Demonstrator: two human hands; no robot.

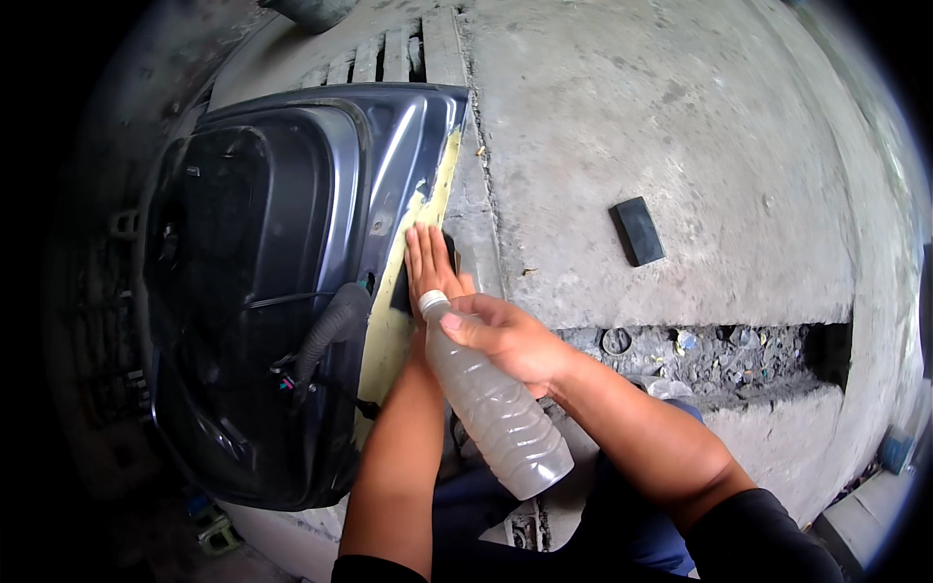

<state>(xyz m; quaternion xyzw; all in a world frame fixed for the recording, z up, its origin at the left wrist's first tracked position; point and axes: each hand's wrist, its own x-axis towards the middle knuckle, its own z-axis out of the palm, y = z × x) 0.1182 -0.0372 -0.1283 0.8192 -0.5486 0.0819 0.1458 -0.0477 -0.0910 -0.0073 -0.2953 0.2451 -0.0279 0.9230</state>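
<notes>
A dark car door [355, 209] lies on its outer side, with a strip of pale yellow filler [387, 335] along its right edge. My left hand [428, 260] rests on that strip, fingers straight and together, thumb out to the right. Dark patches show on both sides of the palm; whether they are a thin sheet or block under it I cannot tell. My right hand [510, 335] is wrapped round the neck of a clear, ribbed plastic bottle [501, 418] with a white cap. Tilted, the bottle points its cap toward the back of my left hand.
A black rectangular block [637, 231] lies on the concrete slab [603, 126] to the right. Nearer me, a sunken channel [714, 360] holds rubble and litter. A corrugated black wiring sleeve [326, 330] sticks out of the door. Slatted openings [389, 56] lie beyond the door.
</notes>
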